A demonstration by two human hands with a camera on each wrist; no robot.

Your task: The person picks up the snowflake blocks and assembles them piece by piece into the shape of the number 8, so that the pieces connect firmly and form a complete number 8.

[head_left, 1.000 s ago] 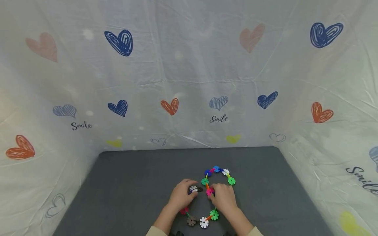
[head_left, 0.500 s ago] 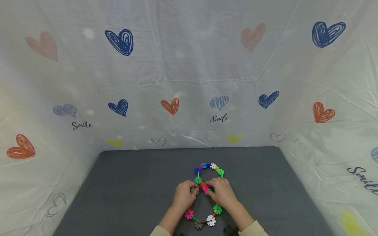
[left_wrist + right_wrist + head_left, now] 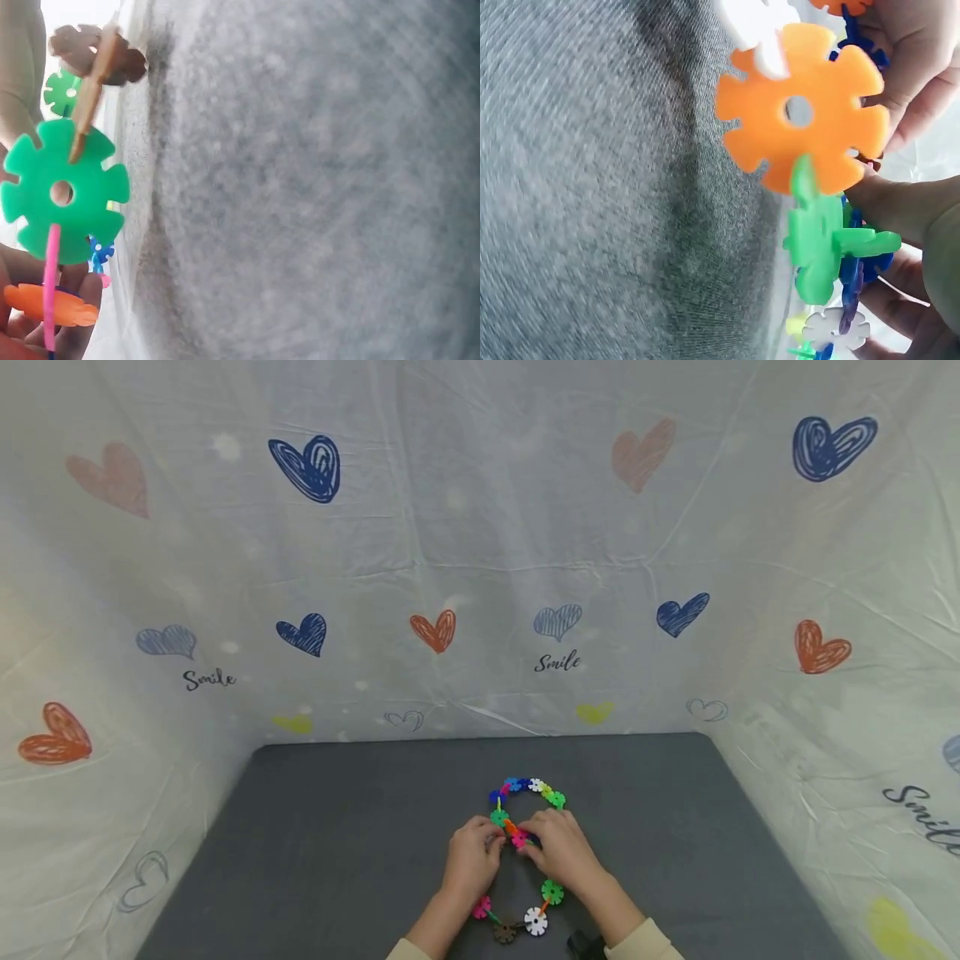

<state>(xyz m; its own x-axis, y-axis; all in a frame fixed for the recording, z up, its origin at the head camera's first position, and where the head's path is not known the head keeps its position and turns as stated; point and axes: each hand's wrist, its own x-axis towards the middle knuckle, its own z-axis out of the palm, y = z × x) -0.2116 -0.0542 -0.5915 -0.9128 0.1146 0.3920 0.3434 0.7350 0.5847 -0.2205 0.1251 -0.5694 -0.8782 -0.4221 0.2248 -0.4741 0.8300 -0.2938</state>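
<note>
Slotted plastic snowflake discs are joined edge to edge in a chain that forms an upper and a lower loop on the dark table. My left hand (image 3: 471,862) pinches part of the chain near the middle; its fingers mostly hide the disc there. In the left wrist view, fingers close around an orange disc (image 3: 52,304) below a green disc (image 3: 90,225). My right hand (image 3: 564,852) grips the chain at a pink disc (image 3: 520,838), close to the left fingertips. An orange disc (image 3: 817,112) and a green disc (image 3: 814,247) hang by the right fingers.
Upper-loop discs, such as a white one (image 3: 536,785), lie beyond the hands. Nearer lie a brown disc (image 3: 505,932), a white disc (image 3: 536,922) and a green disc (image 3: 552,892). A black object (image 3: 585,946) sits by the right forearm. A heart-printed curtain (image 3: 480,568) surrounds the table (image 3: 337,843).
The upper loop has shifted left with my right hand. My left hand has moved right, bringing its end of the chain up to the pink disc; the lower loop has shifted right.
</note>
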